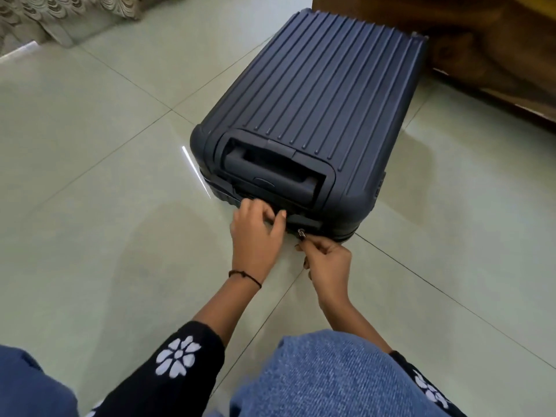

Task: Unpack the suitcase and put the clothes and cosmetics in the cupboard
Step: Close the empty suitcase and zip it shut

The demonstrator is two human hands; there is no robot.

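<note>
Left of both hands, bare floor tiles (90,152) lie open; beyond them to the right, wooden furniture (496,46) stands close against the suitcase (319,85). The suitcase lies flat and zipped just ahead. The left hand (258,236) curls its fingers on the near end, and beside it the right hand (328,264) pinches the zipper pull (301,235).

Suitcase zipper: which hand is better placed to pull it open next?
Right, probably. The right hand pinches the zipper pull at the near end of the suitcase; the left hand only rests against the shell beside it, suited to steadying.
</note>
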